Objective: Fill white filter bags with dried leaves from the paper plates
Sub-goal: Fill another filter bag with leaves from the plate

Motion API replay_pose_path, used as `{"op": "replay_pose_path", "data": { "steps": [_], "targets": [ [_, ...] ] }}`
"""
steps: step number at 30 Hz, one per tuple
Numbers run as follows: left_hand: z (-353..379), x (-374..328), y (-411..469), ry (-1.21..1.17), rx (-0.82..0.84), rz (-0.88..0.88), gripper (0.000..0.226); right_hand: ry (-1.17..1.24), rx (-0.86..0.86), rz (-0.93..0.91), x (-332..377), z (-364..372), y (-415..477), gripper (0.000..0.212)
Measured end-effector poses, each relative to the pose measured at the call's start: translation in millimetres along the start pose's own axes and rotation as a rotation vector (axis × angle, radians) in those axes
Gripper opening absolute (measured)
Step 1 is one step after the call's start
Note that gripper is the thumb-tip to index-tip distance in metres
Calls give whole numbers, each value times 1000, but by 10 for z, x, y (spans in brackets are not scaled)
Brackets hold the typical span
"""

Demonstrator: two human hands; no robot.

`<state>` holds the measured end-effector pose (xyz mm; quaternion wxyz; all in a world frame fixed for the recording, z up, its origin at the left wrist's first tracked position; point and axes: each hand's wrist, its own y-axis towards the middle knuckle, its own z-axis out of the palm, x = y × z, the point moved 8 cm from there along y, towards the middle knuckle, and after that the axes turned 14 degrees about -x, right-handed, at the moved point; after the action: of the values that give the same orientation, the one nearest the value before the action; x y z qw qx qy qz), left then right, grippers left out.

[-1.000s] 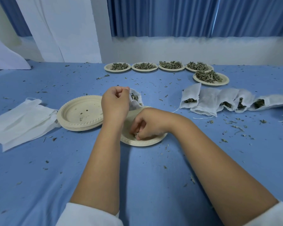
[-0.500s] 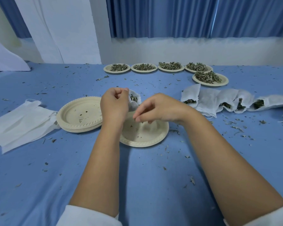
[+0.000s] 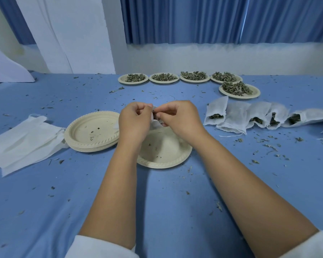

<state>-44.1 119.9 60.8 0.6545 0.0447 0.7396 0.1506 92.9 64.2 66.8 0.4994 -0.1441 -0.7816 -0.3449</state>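
My left hand (image 3: 133, 121) grips a white filter bag (image 3: 154, 123) held upright above a nearly bare paper plate (image 3: 164, 154). The bag is mostly hidden between my hands; dark dried leaves show at its mouth. My right hand (image 3: 181, 118) pinches a few dried leaves right at the bag's opening. Several plates heaped with dried leaves (image 3: 193, 76) stand in a row at the far side of the table. Several filled filter bags (image 3: 237, 118) lie overlapping to the right.
A stack of used paper plates (image 3: 91, 131) sits left of my hands. Flat unfilled filter bags (image 3: 21, 140) lie at the far left. Leaf crumbs are scattered over the blue tablecloth (image 3: 166, 202). A white wall and blue curtains stand behind the table.
My right hand rose from the plate with a pinch of leaves and moved left to the mouth of the bag. My left hand kept hold of the bag.
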Motion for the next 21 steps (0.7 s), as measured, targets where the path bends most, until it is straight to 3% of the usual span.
{"op": "replay_pose_path", "data": {
  "steps": [9, 12, 15, 21],
  "targets": [
    [-31, 22, 21, -63, -32, -39, 19, 29, 8, 44, -19, -115, 67, 18],
    [-24, 27, 15, -76, -15, -63, 20, 127, 169, 297, -227, -5, 11, 34],
    [18, -1, -10, -122, 60, -86, 21, 263, 321, 458, -316, 133, -95, 20],
    [135, -104, -125, -162, 255, -77, 16, 393, 256, 424, -283, 98, -42, 6]
  ]
}}
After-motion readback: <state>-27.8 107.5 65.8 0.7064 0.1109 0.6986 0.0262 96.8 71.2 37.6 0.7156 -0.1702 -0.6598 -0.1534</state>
